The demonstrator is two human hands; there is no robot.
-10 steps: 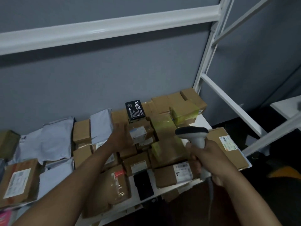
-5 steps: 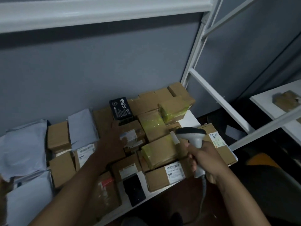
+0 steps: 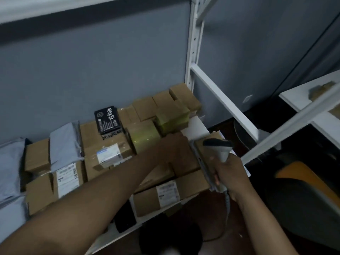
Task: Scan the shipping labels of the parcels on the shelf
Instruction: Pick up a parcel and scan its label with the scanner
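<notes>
our left hand (image 3: 173, 150) is on a small cardboard parcel (image 3: 185, 162) under its fingers, grip unclear; looks light and stiff, so we'd take its edges; right hand (image 3: 230, 173) clenched round the scanner (image 3: 218, 147) just beside it

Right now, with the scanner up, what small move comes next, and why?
Probably turn the tilted brown cardboard parcel under the left hand label-up. No label shows on it, and the grey handheld scanner in the right hand sits just beside it.
</notes>
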